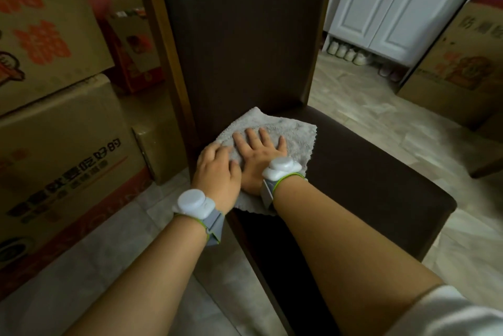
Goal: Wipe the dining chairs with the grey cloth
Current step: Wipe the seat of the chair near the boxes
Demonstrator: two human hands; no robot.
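A dark brown dining chair point(367, 172) with a tall padded backrest fills the middle of the view. The grey cloth point(285, 128) lies spread on the rear left corner of its seat, up against the backrest. My right hand point(258, 156) lies flat on the cloth with fingers straight and spread, pressing it down. My left hand point(217, 172) rests beside it at the cloth's left edge, fingers bent over the cloth and partly over my right hand. Both wrists carry white sensor bands.
Stacked cardboard boxes point(54, 145) stand close on the left of the chair. Another printed box point(457, 71) stands at the right. White cabinet doors point(394, 3) with shoes point(348, 53) underneath are behind. Pale tiled floor point(367, 98) surrounds the chair.
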